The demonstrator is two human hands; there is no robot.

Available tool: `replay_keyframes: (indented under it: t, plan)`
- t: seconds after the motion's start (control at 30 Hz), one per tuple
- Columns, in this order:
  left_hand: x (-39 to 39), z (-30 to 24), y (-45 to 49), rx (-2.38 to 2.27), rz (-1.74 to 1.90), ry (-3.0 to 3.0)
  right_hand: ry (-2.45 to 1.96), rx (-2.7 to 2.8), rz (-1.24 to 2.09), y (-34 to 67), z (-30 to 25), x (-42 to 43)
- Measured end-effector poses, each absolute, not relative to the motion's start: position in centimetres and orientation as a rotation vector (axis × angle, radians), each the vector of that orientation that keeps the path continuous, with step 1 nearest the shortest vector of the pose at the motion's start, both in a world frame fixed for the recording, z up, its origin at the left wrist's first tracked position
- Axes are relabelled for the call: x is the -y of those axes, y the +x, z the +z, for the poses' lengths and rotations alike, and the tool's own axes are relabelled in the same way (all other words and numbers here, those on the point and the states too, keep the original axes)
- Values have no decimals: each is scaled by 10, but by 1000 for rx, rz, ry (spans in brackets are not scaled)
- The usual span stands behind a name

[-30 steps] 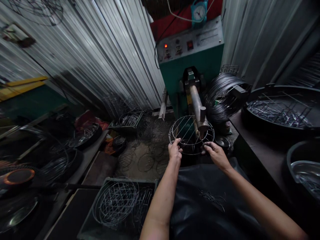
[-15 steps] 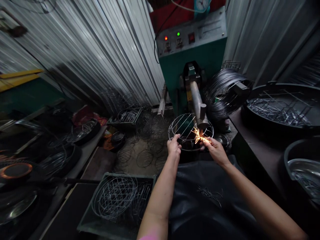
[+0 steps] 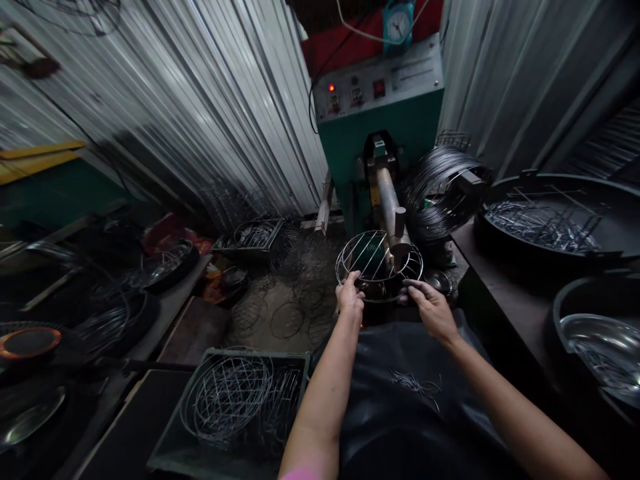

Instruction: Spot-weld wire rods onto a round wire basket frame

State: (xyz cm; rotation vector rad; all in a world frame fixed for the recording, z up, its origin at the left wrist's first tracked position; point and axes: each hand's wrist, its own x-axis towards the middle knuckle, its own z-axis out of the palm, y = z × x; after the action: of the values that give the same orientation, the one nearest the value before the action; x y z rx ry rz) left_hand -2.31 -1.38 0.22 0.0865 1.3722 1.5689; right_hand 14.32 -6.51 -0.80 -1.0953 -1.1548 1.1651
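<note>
- The metal arm [image 3: 393, 217] of the green machine [image 3: 380, 133] sticks out over the wire rack [image 3: 377, 267].
- A wire coil [image 3: 440, 190] crowds the right.
- Open floor [image 3: 295, 300] lies left.

I see my left hand [image 3: 350, 298] gripping the near-left rim of a round wire rack [image 3: 379, 265], and my right hand [image 3: 429, 308] gripping its near-right rim. The rack sits under the metal arm [image 3: 391, 208] of the green machine [image 3: 380, 127], whose tip rests on the rack's wires. Right of the rack, a wire coil [image 3: 440, 187] leans beside the machine. Down-left of the rack, a crate [image 3: 230, 407] holds more wire racks. A clock [image 3: 399, 25] hangs above the machine.
</note>
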Motion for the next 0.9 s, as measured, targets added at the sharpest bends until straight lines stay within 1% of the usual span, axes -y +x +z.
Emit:
replay_keyframes:
  t: [0.23, 0.5, 0.9]
  plan:
    - [19, 2, -20, -1355, 1651, 190, -1252, 1352, 1061, 134, -18, 55]
    - [18, 0, -15, -1346, 1670, 197, -1203, 1326, 1111, 137, -14, 48]
    - [16, -1, -15, -1411, 1674, 187, -1158, 1354, 1047, 134, -19, 42]
